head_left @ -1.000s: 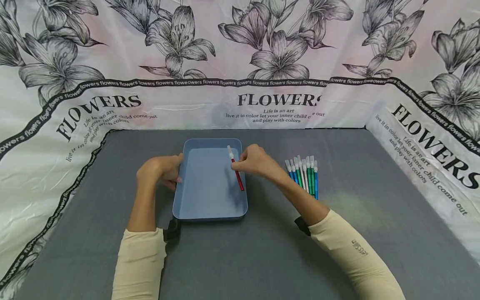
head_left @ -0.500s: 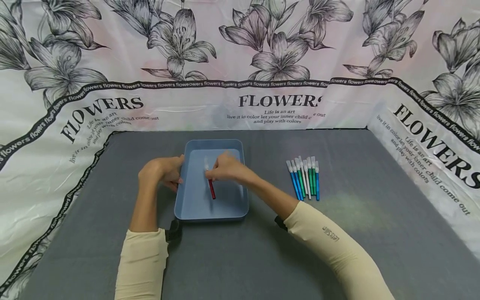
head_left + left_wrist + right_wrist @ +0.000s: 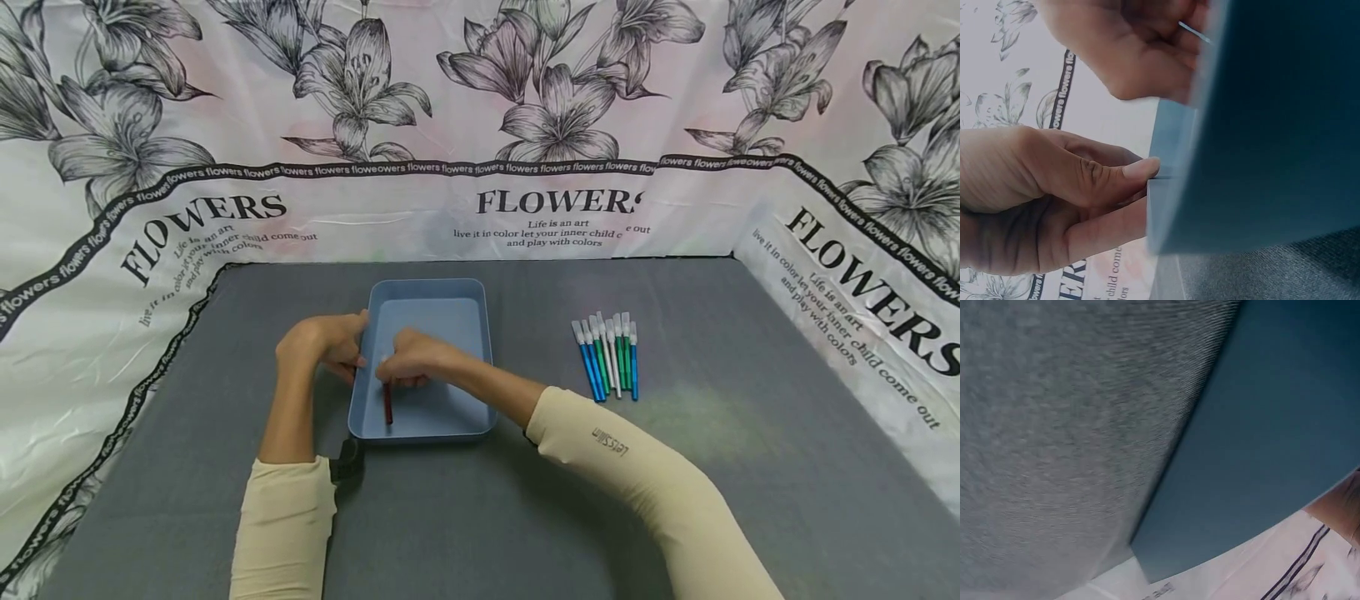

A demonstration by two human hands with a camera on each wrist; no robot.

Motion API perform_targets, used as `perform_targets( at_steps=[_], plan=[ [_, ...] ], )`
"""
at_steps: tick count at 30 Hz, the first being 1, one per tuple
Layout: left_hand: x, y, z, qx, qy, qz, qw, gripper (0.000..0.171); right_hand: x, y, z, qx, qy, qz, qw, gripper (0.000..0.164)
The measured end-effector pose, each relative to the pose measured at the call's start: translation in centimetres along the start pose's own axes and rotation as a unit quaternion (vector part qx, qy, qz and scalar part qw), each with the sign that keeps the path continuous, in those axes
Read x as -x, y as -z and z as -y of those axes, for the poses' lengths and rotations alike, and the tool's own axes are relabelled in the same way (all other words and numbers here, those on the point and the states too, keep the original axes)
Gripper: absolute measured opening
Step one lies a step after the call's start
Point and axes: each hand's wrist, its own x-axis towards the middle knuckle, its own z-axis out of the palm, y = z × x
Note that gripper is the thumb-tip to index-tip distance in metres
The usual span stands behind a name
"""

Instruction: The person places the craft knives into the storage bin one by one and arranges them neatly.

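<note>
A blue rectangular tray lies on the grey table. My left hand holds its left rim; in the left wrist view the thumb presses on the rim, with a finger beside it. Inside the tray, near the left wall, my right hand grips a red felt-tip pen. Only the pen's red lower end shows in the head view, pointing toward me; the hand covers the rest. The right wrist view holds mostly the tray's outer wall, with a bit of the hand at the right edge.
Right of the tray, several blue, green and white felt-tip pens with pale caps lie side by side on the grey tablecloth. A white flower-printed cloth rises behind and at both sides.
My right hand has carried the red felt-tip pen leftward and toward me, from the tray's right side to its left part. The left hand has stayed at the rim.
</note>
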Motion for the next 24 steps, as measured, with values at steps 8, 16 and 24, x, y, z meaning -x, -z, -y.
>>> perform_targets(
  at_steps=[8,16,24],
  plan=[
    [0.5,0.2,0.2,-0.009,-0.008,-0.006,0.9999,0.091,-0.6,-1.3,1.0,0.008,0.011,0.036,0.999,0.045],
    [0.6,0.3,0.1,-0.007,0.005,-0.009,0.9999,0.089,-0.7,-1.5,1.2,-0.020,-0.014,0.046,0.999,0.039],
    [0.5,0.0,0.1,-0.007,-0.006,-0.005,0.9999,0.092,-0.6,-1.6,0.8,-0.028,-0.025,0.049,0.998,0.035]
  ],
)
